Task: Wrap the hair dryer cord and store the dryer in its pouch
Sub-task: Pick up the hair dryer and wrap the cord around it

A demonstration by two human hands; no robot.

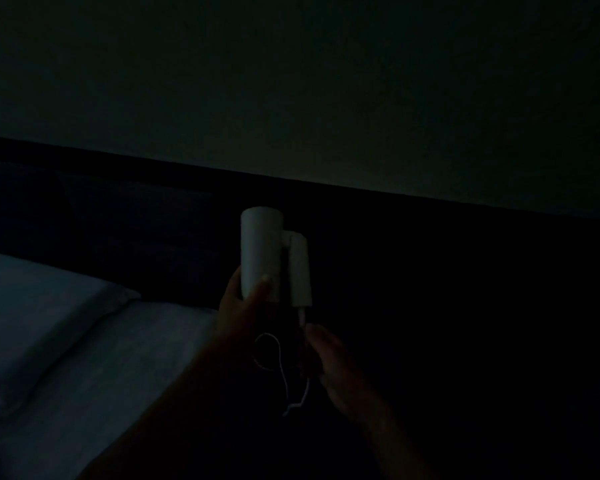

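The room is very dark. A white hair dryer (262,251) stands upright in the middle of the view, its handle folded down along the right of the barrel. My left hand (246,306) grips the lower end of the barrel, thumb across its front. The thin white cord (280,365) leaves the handle's bottom and hangs in a loose loop between my hands. My right hand (329,358) is just under the handle's end, fingertips at the cord's start; whether it pinches the cord is too dark to tell. No pouch is visible.
A bed with a pale sheet (94,375) and a white pillow (32,306) fills the lower left. A dark headboard (395,237) runs across behind the dryer, with a dim wall above. The right side is black.
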